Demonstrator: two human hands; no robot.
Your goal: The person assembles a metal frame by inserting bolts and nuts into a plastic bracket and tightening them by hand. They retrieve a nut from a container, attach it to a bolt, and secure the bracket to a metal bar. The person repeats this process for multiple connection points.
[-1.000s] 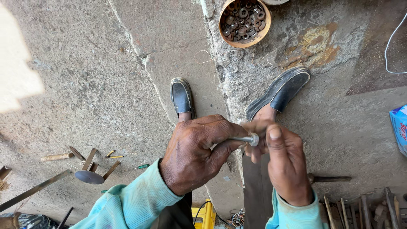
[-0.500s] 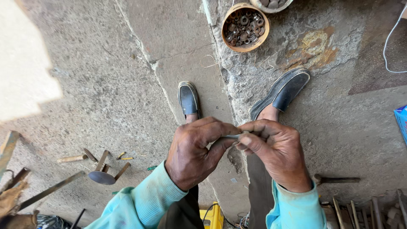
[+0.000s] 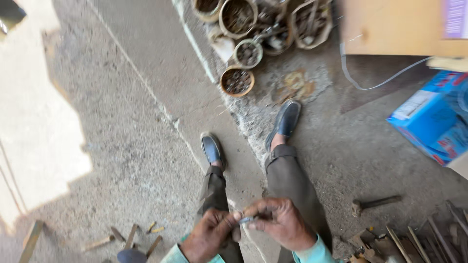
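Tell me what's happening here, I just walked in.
A person seated over a concrete floor pinches a small metal piece between the left hand and right hand, above their knees. Round containers of small metal parts sit past their shoes; a hammer lies to the right.

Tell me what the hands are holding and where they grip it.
Both hands, left hand and right hand, pinch a small metal piece between fingertips, one at each end; its kind is too blurred to tell.
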